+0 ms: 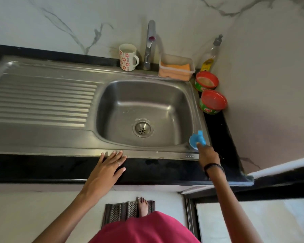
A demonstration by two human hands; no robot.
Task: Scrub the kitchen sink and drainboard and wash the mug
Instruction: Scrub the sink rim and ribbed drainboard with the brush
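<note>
A steel sink (165,95) with a round drain (142,129) fills the middle of the counter. Its ribbed drainboard (40,100) stretches to the left. A white mug (127,57) with red flowers stands at the back beside the tap (149,44). My right hand (208,154) grips a small blue plastic object (197,140) over the sink's front right corner. My left hand (109,165) lies flat with straight fingers on the black counter edge, its fingertips at the sink's front rim.
A clear tub with an orange sponge (175,68) sits right of the tap. A soap bottle (210,55) and two red round tubs (206,81) (213,101) line the right wall. A floor mat (126,210) lies below, with my foot on it.
</note>
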